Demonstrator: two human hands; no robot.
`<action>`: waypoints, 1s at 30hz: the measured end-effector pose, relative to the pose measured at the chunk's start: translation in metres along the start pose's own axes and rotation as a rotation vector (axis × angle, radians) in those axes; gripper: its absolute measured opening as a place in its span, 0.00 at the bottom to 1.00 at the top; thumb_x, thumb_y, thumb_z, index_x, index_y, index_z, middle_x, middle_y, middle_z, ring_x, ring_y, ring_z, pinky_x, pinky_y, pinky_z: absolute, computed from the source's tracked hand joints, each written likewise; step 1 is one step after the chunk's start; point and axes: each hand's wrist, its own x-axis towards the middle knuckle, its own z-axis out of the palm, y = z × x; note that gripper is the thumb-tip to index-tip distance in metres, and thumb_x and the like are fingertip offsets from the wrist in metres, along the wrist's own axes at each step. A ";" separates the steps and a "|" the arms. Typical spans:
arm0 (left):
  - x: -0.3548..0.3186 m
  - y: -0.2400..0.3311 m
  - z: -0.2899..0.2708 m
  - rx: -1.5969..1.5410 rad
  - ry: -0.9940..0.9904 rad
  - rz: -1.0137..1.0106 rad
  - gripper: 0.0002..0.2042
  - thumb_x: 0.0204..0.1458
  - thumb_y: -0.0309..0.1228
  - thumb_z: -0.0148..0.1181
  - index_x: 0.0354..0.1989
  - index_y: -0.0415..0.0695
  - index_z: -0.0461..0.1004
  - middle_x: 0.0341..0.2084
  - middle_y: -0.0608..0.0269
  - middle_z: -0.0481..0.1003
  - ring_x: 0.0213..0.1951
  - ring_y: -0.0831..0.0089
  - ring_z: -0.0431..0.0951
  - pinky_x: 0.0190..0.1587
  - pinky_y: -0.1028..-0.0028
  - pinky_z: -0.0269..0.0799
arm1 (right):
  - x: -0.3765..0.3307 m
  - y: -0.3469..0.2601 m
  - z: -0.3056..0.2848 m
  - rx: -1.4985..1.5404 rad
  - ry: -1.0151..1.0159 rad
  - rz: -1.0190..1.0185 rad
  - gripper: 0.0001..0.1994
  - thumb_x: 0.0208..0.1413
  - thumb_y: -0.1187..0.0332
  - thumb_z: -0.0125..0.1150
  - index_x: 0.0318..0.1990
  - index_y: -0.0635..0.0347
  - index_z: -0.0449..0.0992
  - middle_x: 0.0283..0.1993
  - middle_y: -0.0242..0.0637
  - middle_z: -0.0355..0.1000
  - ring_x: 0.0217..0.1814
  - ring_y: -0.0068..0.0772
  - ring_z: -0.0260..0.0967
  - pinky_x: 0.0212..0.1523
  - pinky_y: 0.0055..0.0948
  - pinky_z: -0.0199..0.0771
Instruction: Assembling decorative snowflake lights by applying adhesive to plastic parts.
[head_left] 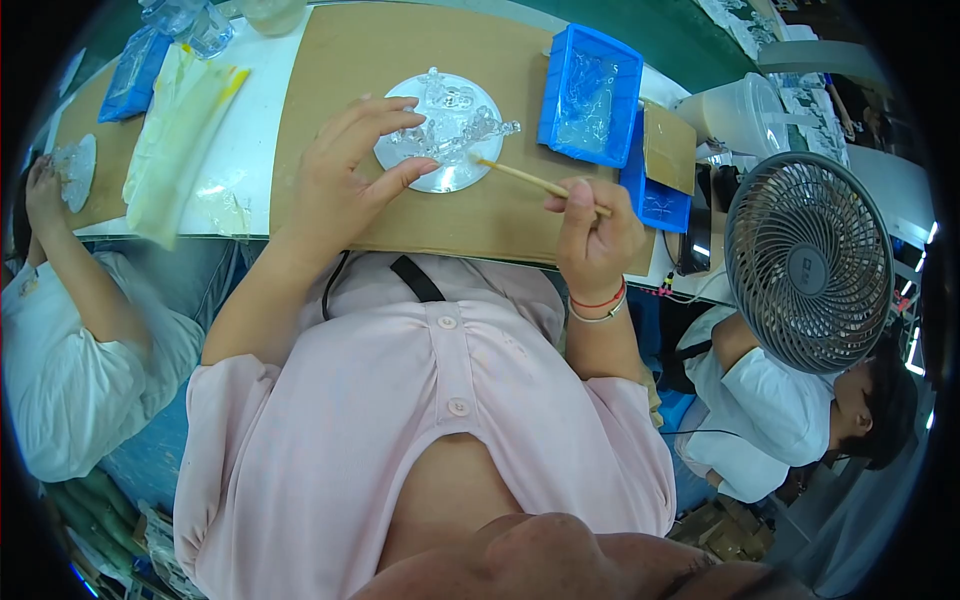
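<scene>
1. Stick (525, 182), thin and wooden, is held near the centre of the frame; its long axis is slanted from lower right to upper left, and its tip is pointed left and slightly upward.
2. By the right hand (603, 228), the stick is pinched between thumb and curled fingers toward its rear end, which is left jutting out at the right.
3. Transparent figure (455, 122), knobbly and irregular, is set on a round plate (455, 183) in the upper middle of the frame, with one knobbed arm pointed right and another part pointed toward the top edge; a single long axis cannot be made out.
4. At the plate's left side the left hand (350, 150) is held half open, thumb and fingers curved and parted, fingertips at the figure; whether it is gripped cannot be told.
5. The stick's tip is brought to the figure's lower right side; whether contact is made cannot be told.
6. Beneath the plate, a brown cardboard sheet (340, 60) is laid; a blue tray (584, 155) is placed in the upper right, and a fan (808, 270) is seen at far right.
</scene>
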 end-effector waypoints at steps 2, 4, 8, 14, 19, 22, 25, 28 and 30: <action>0.000 0.002 0.001 0.033 0.009 -0.011 0.17 0.39 0.34 0.72 0.39 0.45 0.77 0.44 0.63 0.78 0.49 0.60 0.74 0.53 0.63 0.69 | 0.000 -0.002 0.004 0.030 -0.002 -0.058 0.05 0.62 0.73 0.52 0.33 0.64 0.69 0.25 0.39 0.76 0.23 0.26 0.75 0.24 0.21 0.70; -0.001 0.002 0.002 0.009 0.009 -0.017 0.17 0.39 0.34 0.72 0.39 0.45 0.77 0.43 0.64 0.78 0.50 0.59 0.74 0.53 0.63 0.68 | -0.002 -0.006 0.009 0.060 -0.006 -0.113 0.05 0.62 0.73 0.52 0.33 0.64 0.69 0.25 0.39 0.76 0.23 0.27 0.75 0.24 0.21 0.70; -0.001 0.001 0.002 0.002 0.020 -0.008 0.17 0.38 0.34 0.73 0.38 0.45 0.77 0.42 0.64 0.78 0.49 0.60 0.74 0.54 0.62 0.68 | -0.003 -0.005 0.012 0.129 -0.031 -0.105 0.05 0.62 0.73 0.52 0.34 0.65 0.69 0.24 0.39 0.75 0.23 0.27 0.74 0.24 0.22 0.71; -0.001 0.000 -0.002 0.004 0.018 -0.016 0.17 0.40 0.34 0.72 0.40 0.46 0.78 0.40 0.63 0.78 0.46 0.62 0.76 0.54 0.63 0.68 | 0.003 0.013 0.001 0.082 0.073 0.069 0.06 0.62 0.72 0.51 0.33 0.65 0.69 0.24 0.39 0.75 0.24 0.23 0.74 0.25 0.19 0.71; 0.005 -0.007 -0.009 -0.081 -0.082 -0.107 0.15 0.48 0.30 0.65 0.45 0.44 0.76 0.40 0.62 0.78 0.42 0.67 0.76 0.50 0.69 0.70 | 0.005 0.012 -0.001 -0.012 0.074 -0.038 0.06 0.63 0.72 0.51 0.34 0.65 0.70 0.25 0.40 0.75 0.23 0.24 0.74 0.25 0.19 0.71; 0.006 -0.007 -0.009 -0.103 -0.142 -0.177 0.13 0.52 0.27 0.61 0.47 0.43 0.76 0.40 0.61 0.78 0.39 0.72 0.76 0.45 0.74 0.71 | 0.001 0.008 -0.004 0.035 0.026 -0.057 0.06 0.62 0.73 0.51 0.35 0.65 0.70 0.26 0.39 0.76 0.23 0.24 0.74 0.24 0.18 0.71; 0.005 -0.006 -0.008 -0.148 -0.124 -0.223 0.11 0.52 0.26 0.62 0.44 0.42 0.77 0.36 0.62 0.78 0.35 0.74 0.77 0.40 0.77 0.71 | 0.004 0.005 -0.003 0.077 0.059 -0.065 0.05 0.62 0.74 0.52 0.35 0.66 0.70 0.26 0.40 0.76 0.23 0.24 0.75 0.24 0.18 0.70; 0.002 -0.005 -0.005 -0.171 -0.087 -0.225 0.10 0.50 0.27 0.64 0.42 0.43 0.78 0.32 0.61 0.79 0.31 0.74 0.77 0.36 0.77 0.72 | 0.007 0.003 -0.003 0.012 0.031 -0.081 0.05 0.62 0.74 0.52 0.35 0.66 0.70 0.25 0.39 0.76 0.23 0.25 0.75 0.24 0.19 0.70; 0.000 -0.001 -0.002 -0.180 -0.068 -0.214 0.10 0.49 0.27 0.65 0.40 0.44 0.79 0.29 0.61 0.79 0.28 0.73 0.78 0.32 0.76 0.73 | 0.000 -0.001 -0.006 -0.038 -0.035 -0.091 0.06 0.62 0.73 0.52 0.34 0.66 0.69 0.25 0.39 0.76 0.23 0.27 0.75 0.24 0.19 0.70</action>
